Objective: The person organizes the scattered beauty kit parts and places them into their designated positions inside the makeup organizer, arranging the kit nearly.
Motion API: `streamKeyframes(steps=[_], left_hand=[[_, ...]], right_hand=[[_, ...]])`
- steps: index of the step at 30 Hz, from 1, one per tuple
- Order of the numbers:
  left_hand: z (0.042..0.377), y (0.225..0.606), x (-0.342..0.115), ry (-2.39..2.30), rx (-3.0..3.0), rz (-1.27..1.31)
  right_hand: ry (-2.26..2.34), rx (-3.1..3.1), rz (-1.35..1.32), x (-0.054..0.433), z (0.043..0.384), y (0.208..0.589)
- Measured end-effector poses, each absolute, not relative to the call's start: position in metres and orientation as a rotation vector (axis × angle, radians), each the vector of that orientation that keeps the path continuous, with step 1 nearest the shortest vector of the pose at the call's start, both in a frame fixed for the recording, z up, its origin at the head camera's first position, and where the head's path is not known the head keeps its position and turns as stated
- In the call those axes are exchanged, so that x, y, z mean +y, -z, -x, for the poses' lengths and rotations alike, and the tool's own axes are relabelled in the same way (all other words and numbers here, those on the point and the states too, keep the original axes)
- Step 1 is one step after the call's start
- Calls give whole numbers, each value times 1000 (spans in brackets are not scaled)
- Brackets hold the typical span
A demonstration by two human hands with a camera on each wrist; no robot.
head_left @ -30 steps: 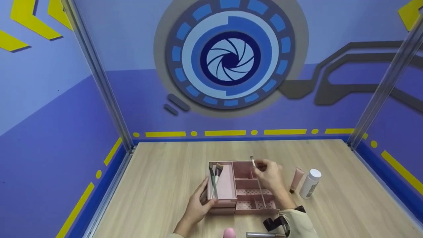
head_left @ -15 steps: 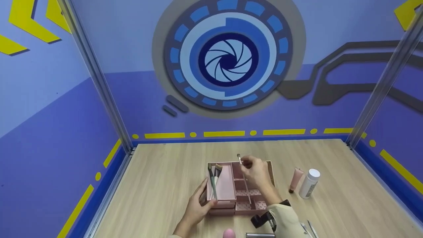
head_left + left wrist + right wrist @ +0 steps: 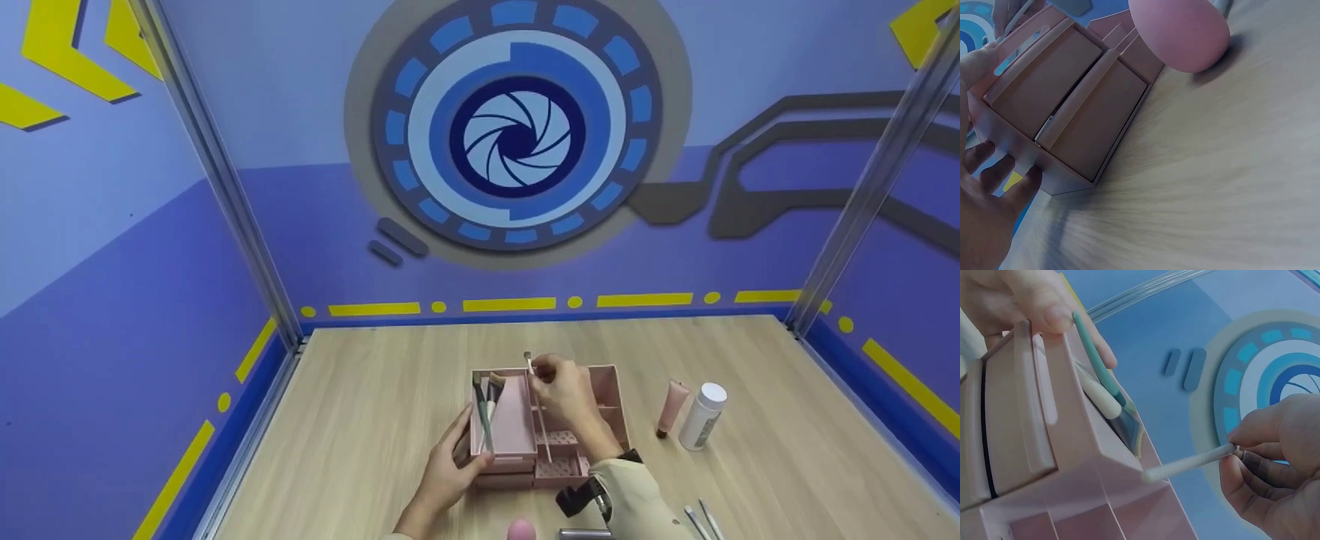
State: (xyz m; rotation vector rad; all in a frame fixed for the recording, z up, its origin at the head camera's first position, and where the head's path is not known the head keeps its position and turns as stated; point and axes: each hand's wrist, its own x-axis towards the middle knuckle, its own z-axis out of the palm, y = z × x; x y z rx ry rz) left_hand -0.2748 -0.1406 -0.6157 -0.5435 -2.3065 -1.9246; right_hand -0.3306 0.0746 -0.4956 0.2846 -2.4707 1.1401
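A pink makeup organizer (image 3: 514, 431) stands on the table, with a top tray and two drawers on the left and open compartments on the right. My left hand (image 3: 444, 466) grips its left side, thumb over the tray's front corner and fingers along the side wall. Between right thumb and fingertips, my right hand (image 3: 568, 396) pinches a slim makeup brush (image 3: 544, 431) near its bristle end. The pale handle (image 3: 1185, 465) slants over the divider beside the tray. Inside the tray lie a green-handled brush (image 3: 481, 416) and a white-handled brush (image 3: 1098, 396).
Right of the organizer are a pink squeeze tube (image 3: 673, 406) and a white bottle (image 3: 703, 420). Two thin brushes (image 3: 703, 519) lie at the front right. A pink egg-shaped sponge (image 3: 521, 529) and a silver cylinder (image 3: 585, 534) sit by the near edge.
My right hand has moved left with the brush, from the right-hand compartments to beside the tray. Two brushes at the front right have come into view. My left hand stays put.
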Motion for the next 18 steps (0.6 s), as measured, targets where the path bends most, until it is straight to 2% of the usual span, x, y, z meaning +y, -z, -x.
streamKeyframes(steps=[18], left_hand=[[275,615,-141,1880,-2334,523]], right_hand=[[-1134,-2482,-256,60,336,506]])
